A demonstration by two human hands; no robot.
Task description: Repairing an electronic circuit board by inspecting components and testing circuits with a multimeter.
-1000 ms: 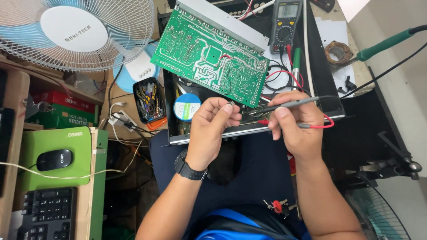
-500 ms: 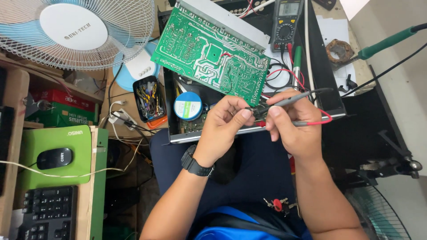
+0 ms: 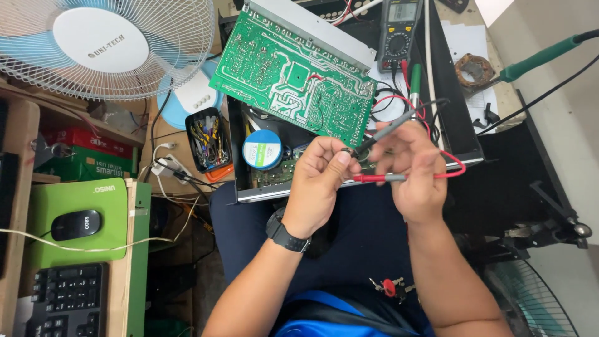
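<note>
My left hand pinches a small dark part between thumb and forefinger, held just above the open chassis edge at center frame. My right hand at 3 o'clock of it grips two probes: the black probe runs up toward 1 o'clock with its tip touching the part, the red probe lies crosswise under my fingers, tip pointing to 9 o'clock toward my left palm. Green board tilts up at 11 o'clock, multimeter at 12 o'clock, blue tape roll at 9 o'clock inside the chassis. Fan at far 10 o'clock, mouse on green pad at far 8 o'clock. Watch on left wrist.
</note>
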